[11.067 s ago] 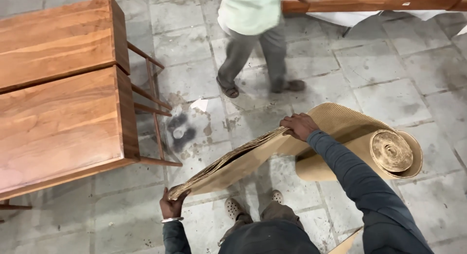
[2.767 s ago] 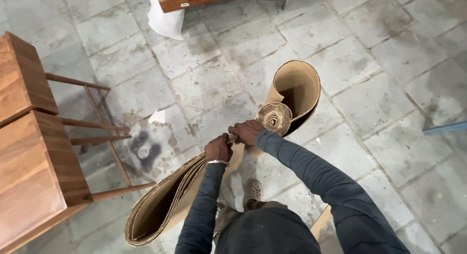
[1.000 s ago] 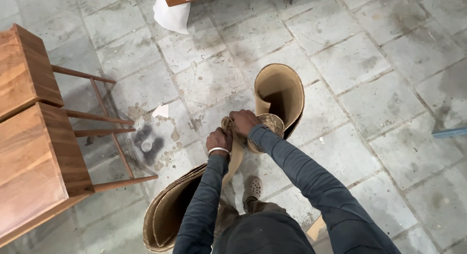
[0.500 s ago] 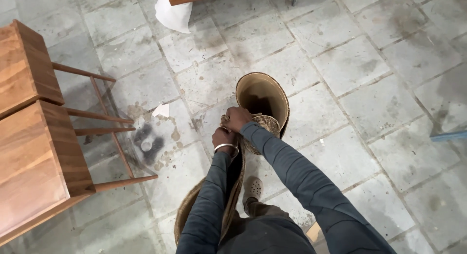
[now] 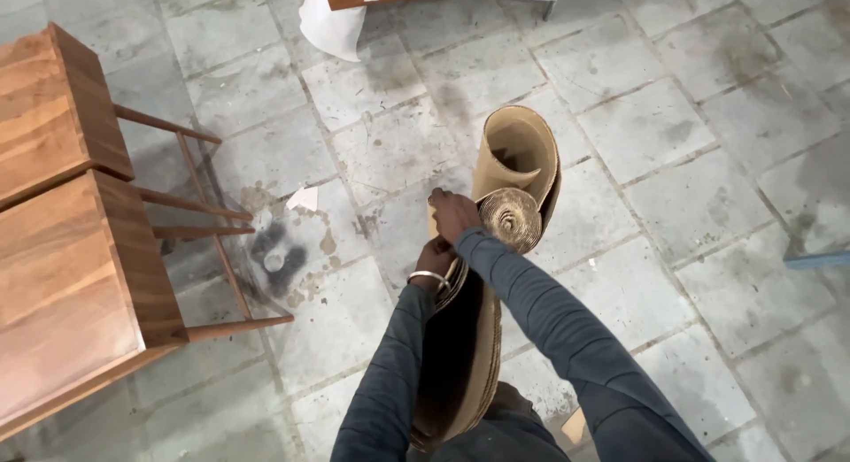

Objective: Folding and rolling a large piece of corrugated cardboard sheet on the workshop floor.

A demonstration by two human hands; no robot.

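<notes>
A long sheet of brown corrugated cardboard [image 5: 518, 152] stands on edge in front of me, curling into a loose open loop at the far end and a tight spiral roll [image 5: 512, 219] beside it. My right hand [image 5: 453, 214] grips the cardboard's upper edge just left of the spiral. My left hand [image 5: 436, 253], with a metal bangle on the wrist, holds the same edge directly below the right hand. The near part of the sheet [image 5: 460, 365] hangs folded between my arms, down toward my body. Both sleeves are dark blue.
Two wooden tables [image 5: 62, 250] with thin brown legs stand at the left, close together. Grey stone floor tiles [image 5: 673, 188] are stained, with a paper scrap [image 5: 304, 197] near the table legs. Another wooden piece on white sheeting [image 5: 354, 6] lies at the top edge.
The cardboard was spread wide between my hands; both hands have come together on its edge, and the sheet has been gathered narrower and more upright over the last second.
</notes>
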